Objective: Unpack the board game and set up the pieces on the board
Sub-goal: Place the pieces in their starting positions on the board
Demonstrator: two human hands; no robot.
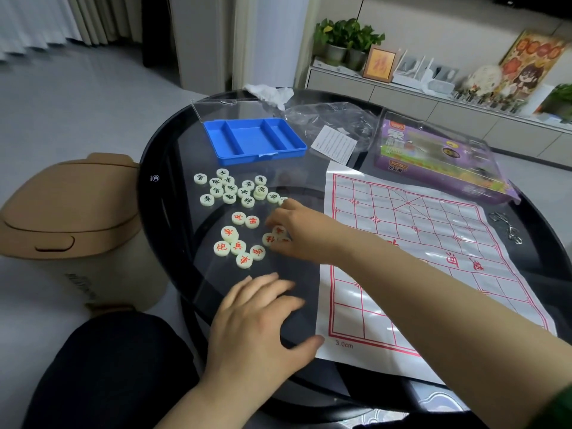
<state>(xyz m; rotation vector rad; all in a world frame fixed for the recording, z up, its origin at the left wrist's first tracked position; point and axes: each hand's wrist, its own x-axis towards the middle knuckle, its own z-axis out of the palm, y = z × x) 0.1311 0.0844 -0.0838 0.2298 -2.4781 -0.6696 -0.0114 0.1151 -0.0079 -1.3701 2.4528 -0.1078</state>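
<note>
Head view, looking down on a round dark glass bench (173, 212). Right hand (297, 233) reaching across the body to the red-lettered pieces (238, 243), fingers curled narrow around a few discs, at least two of them partly hidden beneath; whether lifted or merely gathered, cannot tell. Left hand (260, 317) flat on the glass near the bench edge, fingers spread, holding nothing. Black-lettered pieces (232, 188) clustered just beyond the red ones, well apart from the board. Board sheet (418, 230) spread out to the right, still bare of pieces, creased and slightly lifted along its far left edge.

Risks from here: too many discs in one grip, likely to slip and roll on the smooth glass, perhaps off the near rim toward the bin (71, 218) standing just beside. Forearm crossing low over the sheet, liable to drag or shift it. Raised creases likely to tilt or slide pieces once placed.

Around: emptied blue tray (257, 140) beyond the pieces, clear lid (216, 106) behind it, crumpled plastic bag (334, 116), leaflet (334, 144), purple game box (439, 159) touching the sheet's far edge, small metal object (507, 227) just off the right margin. Nothing between the pieces and the sheet.
</note>
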